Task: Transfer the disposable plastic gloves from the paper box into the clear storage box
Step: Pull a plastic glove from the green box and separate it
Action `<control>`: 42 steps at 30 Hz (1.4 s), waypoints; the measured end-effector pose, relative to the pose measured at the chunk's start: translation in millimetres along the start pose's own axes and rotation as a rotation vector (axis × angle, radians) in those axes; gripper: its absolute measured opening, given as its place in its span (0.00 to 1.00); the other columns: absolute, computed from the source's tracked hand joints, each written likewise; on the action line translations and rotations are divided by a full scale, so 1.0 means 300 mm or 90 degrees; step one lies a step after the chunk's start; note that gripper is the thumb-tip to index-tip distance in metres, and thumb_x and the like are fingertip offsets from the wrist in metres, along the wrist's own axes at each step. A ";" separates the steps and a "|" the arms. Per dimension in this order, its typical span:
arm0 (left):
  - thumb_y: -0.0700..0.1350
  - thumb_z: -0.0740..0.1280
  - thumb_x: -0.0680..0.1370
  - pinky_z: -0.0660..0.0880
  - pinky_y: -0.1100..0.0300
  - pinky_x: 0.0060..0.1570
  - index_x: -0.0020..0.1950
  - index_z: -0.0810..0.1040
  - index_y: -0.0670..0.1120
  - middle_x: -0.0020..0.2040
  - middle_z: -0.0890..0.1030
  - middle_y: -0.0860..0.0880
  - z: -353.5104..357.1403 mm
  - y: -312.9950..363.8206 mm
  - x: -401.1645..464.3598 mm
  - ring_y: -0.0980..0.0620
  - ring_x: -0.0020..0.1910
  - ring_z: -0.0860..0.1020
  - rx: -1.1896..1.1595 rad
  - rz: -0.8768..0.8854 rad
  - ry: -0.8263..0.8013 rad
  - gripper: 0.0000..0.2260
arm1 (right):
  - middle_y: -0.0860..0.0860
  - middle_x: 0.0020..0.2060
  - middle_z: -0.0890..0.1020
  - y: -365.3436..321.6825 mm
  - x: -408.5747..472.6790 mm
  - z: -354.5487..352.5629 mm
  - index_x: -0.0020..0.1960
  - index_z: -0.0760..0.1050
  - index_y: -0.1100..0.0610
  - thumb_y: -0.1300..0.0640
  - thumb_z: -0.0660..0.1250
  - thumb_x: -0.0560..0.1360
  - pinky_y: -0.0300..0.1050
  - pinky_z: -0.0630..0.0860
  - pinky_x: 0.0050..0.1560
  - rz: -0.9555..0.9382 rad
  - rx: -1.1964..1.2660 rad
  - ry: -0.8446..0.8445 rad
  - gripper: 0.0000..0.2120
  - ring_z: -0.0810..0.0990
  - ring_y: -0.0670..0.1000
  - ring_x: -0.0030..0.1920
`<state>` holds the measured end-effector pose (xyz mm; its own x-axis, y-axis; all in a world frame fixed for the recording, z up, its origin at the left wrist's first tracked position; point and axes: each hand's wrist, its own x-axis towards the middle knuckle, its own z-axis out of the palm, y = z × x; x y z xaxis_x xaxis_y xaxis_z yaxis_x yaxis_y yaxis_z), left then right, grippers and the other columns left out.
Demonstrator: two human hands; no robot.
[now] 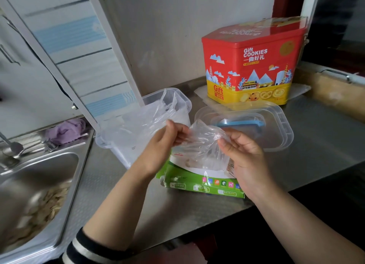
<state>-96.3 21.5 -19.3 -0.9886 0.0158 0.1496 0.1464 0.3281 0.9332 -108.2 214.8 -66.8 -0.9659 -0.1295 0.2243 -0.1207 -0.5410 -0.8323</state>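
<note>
A thin clear plastic glove (205,145) is stretched between both hands above the green and white paper box (199,184), which lies flat on the steel counter. My left hand (167,143) pinches the glove's left edge. My right hand (243,155) pinches its right edge. Behind my left hand stands the clear storage box (183,102), with several crumpled clear gloves (142,121) spilling out of its top.
The clear lid (280,123) with a blue part lies upside down to the right of the storage box. A red and yellow cookie tin (254,66) stands at the back. A steel sink (35,184) holding scraps is on the left, with a purple cloth (65,131) on its rim.
</note>
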 end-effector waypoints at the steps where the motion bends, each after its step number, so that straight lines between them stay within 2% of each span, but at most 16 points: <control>1: 0.76 0.51 0.69 0.75 0.55 0.58 0.45 0.83 0.51 0.46 0.84 0.50 0.001 0.040 0.016 0.51 0.50 0.81 0.014 -0.043 -0.011 0.35 | 0.51 0.49 0.84 0.004 0.001 0.001 0.47 0.84 0.52 0.43 0.82 0.54 0.37 0.77 0.52 0.000 -0.009 0.003 0.25 0.82 0.47 0.53; 4: 0.73 0.56 0.72 0.77 0.51 0.55 0.46 0.84 0.45 0.44 0.85 0.46 0.020 0.119 0.056 0.47 0.46 0.82 0.139 -0.087 -0.070 0.34 | 0.53 0.56 0.82 0.010 -0.006 0.006 0.54 0.79 0.54 0.49 0.80 0.62 0.41 0.75 0.60 -0.017 -0.091 -0.019 0.23 0.79 0.46 0.59; 6: 0.65 0.66 0.75 0.76 0.56 0.47 0.43 0.83 0.42 0.37 0.82 0.46 0.038 0.144 0.077 0.50 0.37 0.79 0.164 -0.064 -0.083 0.25 | 0.44 0.59 0.77 0.002 -0.015 0.022 0.61 0.72 0.50 0.52 0.77 0.65 0.31 0.72 0.57 -0.022 -0.206 -0.050 0.27 0.75 0.33 0.59; 8: 0.55 0.69 0.76 0.73 0.62 0.39 0.40 0.82 0.44 0.32 0.79 0.50 0.055 0.154 0.090 0.56 0.32 0.74 0.195 -0.038 -0.069 0.15 | 0.37 0.62 0.68 -0.008 -0.018 0.032 0.67 0.62 0.46 0.50 0.74 0.61 0.22 0.65 0.57 -0.003 -0.310 -0.073 0.38 0.67 0.24 0.58; 9: 0.53 0.69 0.77 0.73 0.62 0.37 0.41 0.82 0.43 0.31 0.78 0.51 0.063 0.154 0.095 0.56 0.30 0.74 0.207 -0.026 -0.053 0.14 | 0.37 0.65 0.66 -0.007 -0.017 0.031 0.70 0.57 0.45 0.48 0.75 0.59 0.24 0.63 0.61 0.018 -0.340 -0.093 0.44 0.65 0.25 0.61; 11: 0.50 0.66 0.79 0.72 0.64 0.30 0.45 0.80 0.38 0.28 0.76 0.53 0.075 0.149 0.096 0.57 0.26 0.72 0.215 0.008 -0.004 0.15 | 0.40 0.71 0.62 0.007 -0.015 0.018 0.74 0.49 0.41 0.42 0.78 0.58 0.38 0.62 0.71 0.060 -0.384 -0.142 0.54 0.62 0.35 0.69; 13: 0.50 0.65 0.80 0.67 0.65 0.27 0.44 0.78 0.41 0.24 0.72 0.56 0.075 0.156 0.090 0.57 0.24 0.68 0.255 0.055 0.048 0.13 | 0.39 0.74 0.56 0.010 -0.021 0.018 0.75 0.42 0.36 0.40 0.80 0.59 0.47 0.61 0.73 0.075 -0.477 -0.187 0.58 0.59 0.40 0.73; 15: 0.50 0.65 0.80 0.66 0.63 0.29 0.40 0.77 0.51 0.24 0.70 0.56 0.051 0.165 0.088 0.56 0.24 0.66 0.292 0.077 0.080 0.09 | 0.40 0.76 0.51 -0.002 -0.032 0.029 0.74 0.32 0.37 0.42 0.78 0.63 0.45 0.60 0.71 0.073 -0.630 -0.231 0.61 0.58 0.42 0.73; 17: 0.49 0.66 0.79 0.65 0.61 0.29 0.37 0.75 0.55 0.25 0.69 0.54 0.013 0.179 0.086 0.54 0.25 0.65 0.325 0.087 0.105 0.10 | 0.41 0.77 0.48 -0.015 -0.040 0.039 0.74 0.27 0.42 0.42 0.76 0.67 0.43 0.61 0.67 0.059 -0.767 -0.257 0.61 0.58 0.46 0.74; 23: 0.45 0.66 0.78 0.62 0.67 0.26 0.38 0.76 0.56 0.24 0.72 0.57 -0.108 0.308 0.073 0.57 0.23 0.65 0.438 0.159 0.160 0.10 | 0.47 0.77 0.54 -0.020 -0.039 0.057 0.76 0.28 0.48 0.42 0.73 0.70 0.44 0.63 0.67 0.043 -0.856 -0.256 0.58 0.63 0.51 0.73; 28: 0.46 0.64 0.80 0.58 0.67 0.19 0.46 0.78 0.47 0.21 0.70 0.55 -0.268 0.488 0.127 0.58 0.19 0.62 0.358 0.205 0.285 0.06 | 0.47 0.76 0.57 -0.005 -0.033 0.056 0.76 0.29 0.46 0.42 0.74 0.69 0.45 0.66 0.67 0.044 -0.854 -0.257 0.58 0.65 0.50 0.72; 32: 0.41 0.59 0.79 0.57 0.68 0.16 0.40 0.75 0.51 0.25 0.74 0.53 -0.342 0.418 0.233 0.57 0.15 0.61 0.350 0.111 0.371 0.10 | 0.44 0.75 0.60 -0.005 -0.035 0.049 0.76 0.30 0.45 0.42 0.73 0.70 0.40 0.64 0.64 0.044 -0.853 -0.265 0.56 0.64 0.47 0.72; 34: 0.40 0.58 0.78 0.60 0.67 0.17 0.44 0.78 0.49 0.28 0.76 0.52 -0.377 0.338 0.266 0.57 0.14 0.63 0.388 0.022 0.400 0.10 | 0.42 0.75 0.60 -0.009 -0.038 0.049 0.77 0.33 0.45 0.43 0.72 0.71 0.34 0.60 0.58 0.034 -0.855 -0.274 0.54 0.62 0.43 0.72; 37: 0.40 0.59 0.78 0.67 0.62 0.27 0.50 0.78 0.45 0.33 0.81 0.48 -0.444 0.215 0.278 0.56 0.19 0.71 0.448 -0.090 0.410 0.08 | 0.42 0.74 0.60 -0.011 -0.040 0.047 0.77 0.35 0.44 0.44 0.72 0.72 0.31 0.57 0.53 0.033 -0.846 -0.281 0.52 0.61 0.41 0.71; 39: 0.41 0.60 0.78 0.71 0.57 0.37 0.53 0.73 0.44 0.43 0.84 0.41 -0.471 0.146 0.270 0.46 0.34 0.79 0.523 -0.165 0.398 0.06 | 0.42 0.74 0.61 -0.008 -0.041 0.045 0.77 0.36 0.44 0.43 0.72 0.71 0.33 0.59 0.56 0.030 -0.844 -0.281 0.51 0.62 0.42 0.71; 42: 0.37 0.59 0.79 0.71 0.47 0.52 0.69 0.61 0.38 0.58 0.78 0.34 -0.455 0.093 0.240 0.34 0.56 0.76 0.677 -0.263 0.382 0.19 | 0.41 0.73 0.62 -0.004 -0.040 0.044 0.77 0.37 0.43 0.43 0.72 0.71 0.34 0.59 0.56 0.017 -0.848 -0.274 0.50 0.62 0.42 0.70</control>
<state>-158.8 -97.1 62.2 -0.7434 -0.6003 0.2950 -0.5384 0.7987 0.2686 -93.5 206.0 -61.9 -0.8556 -0.4997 0.1349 -0.4622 0.6204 -0.6337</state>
